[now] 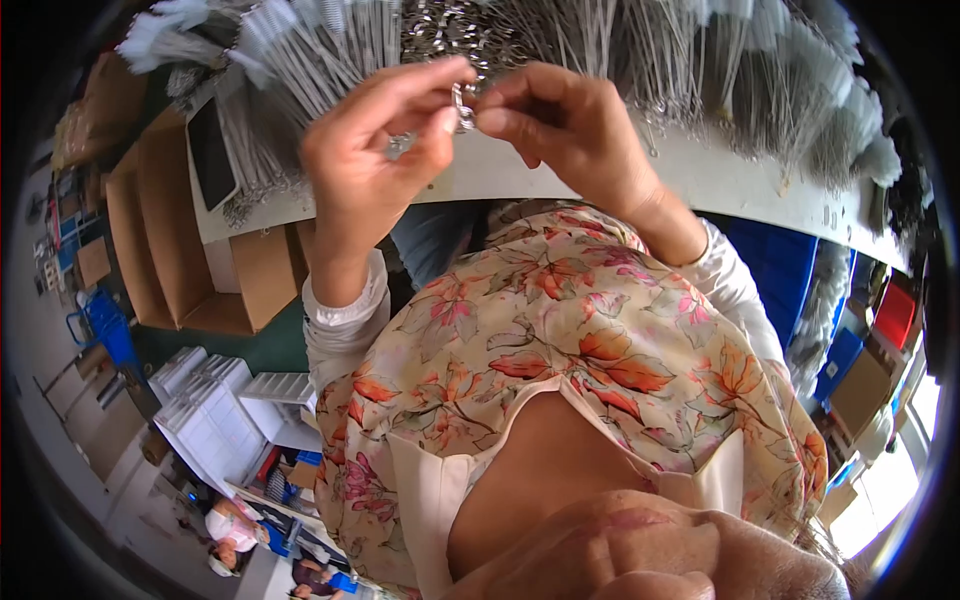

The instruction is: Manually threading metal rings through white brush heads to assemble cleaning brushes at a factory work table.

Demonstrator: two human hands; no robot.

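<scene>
A small shiny metal piece (pixel 463 106), perhaps a hook or clip, is held up between my two hands over the table's near edge. My left hand (pixel 375 150) has its thumb and forefinger curled about the piece from the left. From the right, my right hand (pixel 570 130) pinches at it with thumb and fingertips. The piece's exact kind is too small to tell. Just beyond the hands lies a heap of similar shiny metal parts (pixel 455 32). Bundles of thin grey wire-like strands (pixel 315 55) with whitish ends flank the heap.
More strand bundles (pixel 770 110) cover the right side of the pale table (pixel 700 172). A dark flat device (pixel 212 155) rests at its left end. Open cardboard boxes (pixel 205 250) stand at the left, a blue bin (pixel 765 270) under the table's right. Other people (pixel 235 530) are farther off.
</scene>
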